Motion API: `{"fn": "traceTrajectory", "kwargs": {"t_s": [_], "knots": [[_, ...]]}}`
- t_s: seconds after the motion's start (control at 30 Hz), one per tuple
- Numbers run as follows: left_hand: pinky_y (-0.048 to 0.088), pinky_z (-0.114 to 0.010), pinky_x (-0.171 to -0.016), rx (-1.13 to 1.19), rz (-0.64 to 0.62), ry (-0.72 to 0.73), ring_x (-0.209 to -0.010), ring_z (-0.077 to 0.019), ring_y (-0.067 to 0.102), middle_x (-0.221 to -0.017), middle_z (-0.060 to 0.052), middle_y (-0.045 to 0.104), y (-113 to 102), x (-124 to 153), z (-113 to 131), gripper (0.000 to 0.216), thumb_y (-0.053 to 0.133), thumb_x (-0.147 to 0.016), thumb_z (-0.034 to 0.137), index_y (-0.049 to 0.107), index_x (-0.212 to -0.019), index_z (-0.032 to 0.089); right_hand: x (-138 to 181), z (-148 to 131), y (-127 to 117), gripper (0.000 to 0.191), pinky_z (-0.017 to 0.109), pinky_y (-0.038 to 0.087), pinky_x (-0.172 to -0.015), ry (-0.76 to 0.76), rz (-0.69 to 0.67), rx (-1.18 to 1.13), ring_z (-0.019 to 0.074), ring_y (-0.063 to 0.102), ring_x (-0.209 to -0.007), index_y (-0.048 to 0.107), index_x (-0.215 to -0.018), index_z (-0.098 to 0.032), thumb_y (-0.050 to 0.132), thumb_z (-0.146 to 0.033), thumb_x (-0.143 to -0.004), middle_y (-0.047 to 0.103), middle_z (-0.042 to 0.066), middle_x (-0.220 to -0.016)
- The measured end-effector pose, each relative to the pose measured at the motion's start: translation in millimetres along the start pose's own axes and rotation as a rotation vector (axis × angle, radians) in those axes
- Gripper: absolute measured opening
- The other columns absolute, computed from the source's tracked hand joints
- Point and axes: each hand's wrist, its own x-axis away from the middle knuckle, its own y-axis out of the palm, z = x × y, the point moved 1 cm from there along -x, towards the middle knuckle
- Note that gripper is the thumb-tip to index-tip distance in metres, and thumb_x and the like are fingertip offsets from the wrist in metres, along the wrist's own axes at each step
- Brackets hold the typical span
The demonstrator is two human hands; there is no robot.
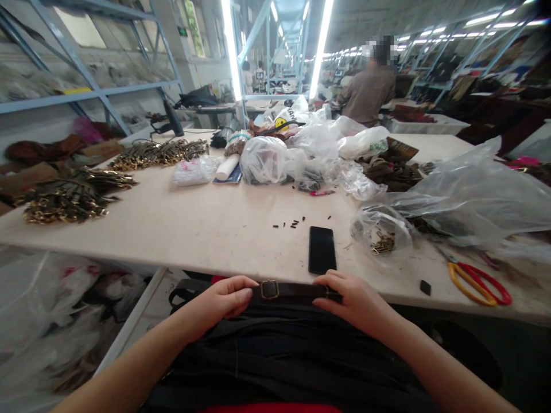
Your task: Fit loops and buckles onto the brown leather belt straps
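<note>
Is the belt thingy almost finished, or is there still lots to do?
Looks done: the brass buckle already sits on the dark strap. In hand: left hand and right hand hold that strap. Left: probably plenty, since heaps of strap pieces wait on the table.

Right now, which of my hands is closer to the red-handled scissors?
Right. Your right hand grips the strap at the table edge, with the scissors off to its right; your left hand holds the strap's other side, farther away.
</note>
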Motion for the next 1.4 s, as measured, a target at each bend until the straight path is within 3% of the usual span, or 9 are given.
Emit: {"fn": "traceTrajectory", "kwargs": {"t_s": [0.2,0.33,0.43,0.53,0.67,0.87,1.07,1.4], "knots": [[0.015,-0.023,-0.047,0.089,0.036,-0.014,-0.049,-0.0072,0.024,-0.053,0.007,0.033,-7.9,-3.9,-14.2,0.043,0.056,-0.072,0.049,0.053,-0.095,0.013,3.5,9.1,-6.4,0.019,0.026,0.044,-0.065,0.113,-0.062,-0.129,0.0142,0.057,-0.073,0.060,-0.094,-0.019,0.060,-0.030,-0.079,0.061,0.002,-0.083],[0.020,-0.021,-0.046,0.018,0.041,-0.006,-0.048,-0.0072,0.028,-0.053,0.007,0.035,-12.4,-4.1,-20.9,0.042,0.053,-0.076,0.051,0.053,-0.097,0.014,5.2,11.5,-5.8,0.014,0.025,0.043,-0.064,0.151,-0.055,-0.208,0.0133,0.056,-0.071,0.060,-0.086,-0.018,0.060,-0.029,-0.078,0.060,0.001,-0.078],[0.037,-0.022,-0.058,-0.232,0.101,0.116,-0.062,-0.0111,0.047,-0.067,0.002,0.053,-12.4,-0.8,-20.7,0.033,0.051,-0.079,0.046,0.057,-0.092,0.017,6.9,9.9,-3.9,0.010,0.024,0.041,-0.061,0.116,0.013,-0.196,0.0119,0.052,-0.067,0.058,-0.082,-0.017,0.057,-0.027,-0.079,0.056,0.001,-0.075],[0.042,-0.025,-0.075,-0.547,0.216,0.319,-0.081,-0.0164,0.056,-0.087,-0.002,0.063,-11.5,3.5,-22.9,0.023,0.049,-0.082,0.038,0.061,-0.091,0.020,10.3,7.6,-1.8,0.010,0.023,0.039,-0.060,0.060,0.104,-0.166,0.0114,0.050,-0.065,0.057,-0.079,-0.016,0.054,-0.026,-0.082,0.053,0.001,-0.073],[0.044,-0.025,-0.069,-0.827,0.327,0.535,-0.076,-0.0165,0.059,-0.085,-0.003,0.066,-9.8,7.4,-27.1,0.021,0.046,-0.084,0.032,0.063,-0.094,0.022,15.8,5.6,1.1,0.011,0.024,0.041,-0.060,0.032,0.159,-0.125,0.0122,0.051,-0.066,0.056,-0.079,-0.016,0.052,-0.025,-0.084,0.053,0.003,-0.073],[0.044,-0.025,-0.064,-1.012,0.395,0.655,-0.070,-0.0157,0.059,-0.079,-0.004,0.067,-6.5,11.0,-24.7,0.023,0.042,-0.087,0.031,0.063,-0.094,0.022,19.0,2.2,4.2,0.018,0.025,0.046,-0.065,-0.048,0.226,-0.084,0.0128,0.056,-0.073,0.054,-0.102,-0.020,0.051,-0.022,-0.085,0.058,0.004,-0.084],[0.041,-0.027,-0.062,-1.204,0.491,0.808,-0.064,-0.0153,0.056,-0.075,-0.004,0.066,-7.9,14.9,-28.9,0.023,0.041,-0.089,0.027,0.062,-0.095,0.020,20.9,1.3,5.3,0.014,0.025,0.046,-0.063,-0.094,0.285,-0.075,0.0126,0.055,-0.071,0.051,-0.097,-0.020,0.050,-0.017,-0.084,0.055,0.004,-0.082],[0.042,-0.030,-0.068,-1.360,0.611,0.920,-0.071,-0.0182,0.060,-0.082,-0.005,0.066,-33.0,31.1,-37.5,0.018,0.048,-0.084,0.017,0.053,-0.101,0.020,39.5,13.2,-4.1,0.015,0.026,0.047,-0.066,-0.067,0.354,0.012,0.0136,0.056,-0.074,0.048,-0.097,-0.020,0.054,-0.019,-0.082,0.056,0.003,-0.084]]}}
